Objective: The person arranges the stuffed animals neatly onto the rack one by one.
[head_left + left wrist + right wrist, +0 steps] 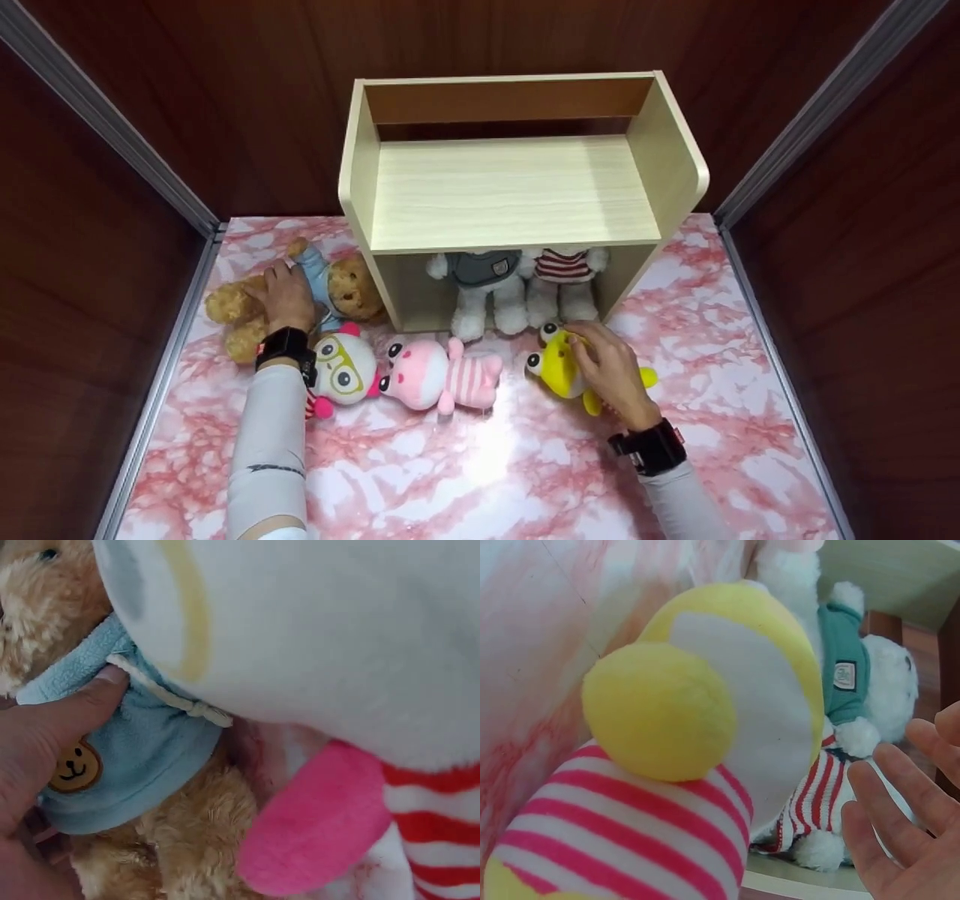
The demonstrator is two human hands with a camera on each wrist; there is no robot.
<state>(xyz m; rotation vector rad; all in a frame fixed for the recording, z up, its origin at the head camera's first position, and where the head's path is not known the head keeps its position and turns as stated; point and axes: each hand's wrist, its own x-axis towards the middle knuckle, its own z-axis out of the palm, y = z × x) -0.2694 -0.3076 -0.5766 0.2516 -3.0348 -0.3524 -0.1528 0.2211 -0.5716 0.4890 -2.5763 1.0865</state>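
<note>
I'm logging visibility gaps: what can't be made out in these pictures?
White toy in stripes: face behind shelf board (head view), mostly behind fingers (right wrist view).
Glasses toy: body mostly under left sleeve (head view), cut by right edge (left wrist view).
Yellow toy: torso mostly under right hand (head view), cut by bottom edge (right wrist view).
Badge: lettering too small (head, right wrist views).

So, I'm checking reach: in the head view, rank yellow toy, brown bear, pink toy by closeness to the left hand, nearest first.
1. Brown bear, held by the left hand.
2. Pink toy, in front of the shelf.
3. Yellow toy, by the right hand.
</note>
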